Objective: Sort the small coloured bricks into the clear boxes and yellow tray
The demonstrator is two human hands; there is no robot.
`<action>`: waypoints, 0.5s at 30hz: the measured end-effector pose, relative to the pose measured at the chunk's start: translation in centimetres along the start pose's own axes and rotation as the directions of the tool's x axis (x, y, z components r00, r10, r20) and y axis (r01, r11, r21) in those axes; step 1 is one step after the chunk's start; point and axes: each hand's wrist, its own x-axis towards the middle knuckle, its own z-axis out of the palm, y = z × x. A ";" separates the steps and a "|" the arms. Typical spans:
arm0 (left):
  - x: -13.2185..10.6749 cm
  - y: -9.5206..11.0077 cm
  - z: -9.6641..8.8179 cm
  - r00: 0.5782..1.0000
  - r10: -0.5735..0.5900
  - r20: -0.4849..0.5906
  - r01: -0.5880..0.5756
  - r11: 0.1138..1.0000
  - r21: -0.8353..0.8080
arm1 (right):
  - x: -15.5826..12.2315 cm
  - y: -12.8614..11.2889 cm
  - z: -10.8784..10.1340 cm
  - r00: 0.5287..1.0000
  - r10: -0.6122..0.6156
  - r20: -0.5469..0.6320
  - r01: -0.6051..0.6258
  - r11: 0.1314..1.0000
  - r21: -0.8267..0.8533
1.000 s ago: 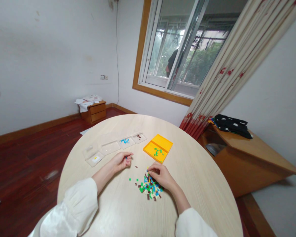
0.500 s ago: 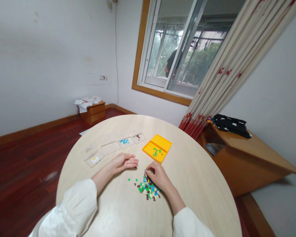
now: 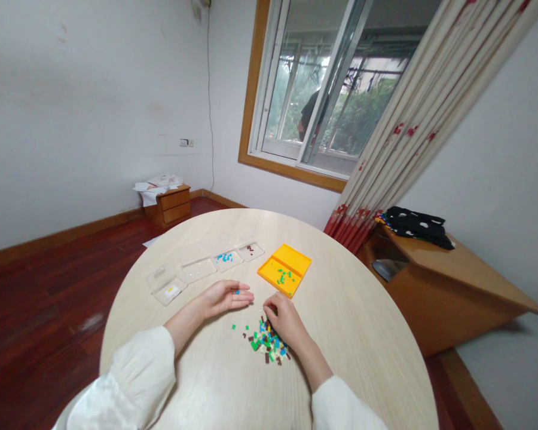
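My left hand (image 3: 226, 298) is palm up above the table, fingers stretched out and slightly curled. On it lies a small blue building brick (image 3: 237, 292). Just to its right, my right hand (image 3: 281, 312) hovers at the far edge of a mixed pile of building bricks (image 3: 269, 345), thumb and fingertips pinched together. Whatever may be between those fingertips is too small to make out. The pile holds green, brown, blue, yellow and cream bricks, with a few loose ones on its left side.
An open yellow case (image 3: 291, 260) with green bricks lies beyond my right hand. Behind my left hand stand clear boxes: one with blue bricks (image 3: 224, 258), one with brown bricks (image 3: 250, 249), one with pale pieces, one with yellow. All rest on a round table (image 3: 363, 334).
A blue brick now shows on my left palm, where none was visible before. My right hand's fingertips have closed a little and no longer show a blue piece between them.
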 end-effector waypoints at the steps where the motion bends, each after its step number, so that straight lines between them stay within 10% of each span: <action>1: 0.0 0.0 -0.1 1.000 -0.003 0.008 0.003 1.000 0.007 | 0.0 -0.1 0.0 1.000 -0.010 -0.028 0.010 1.000 0.016; 15: 0.1 -1.3 0.2 0.976 -0.063 0.208 0.073 0.997 -0.038 | 0.0 -2.3 -0.1 0.962 -0.098 -0.255 0.152 0.967 0.203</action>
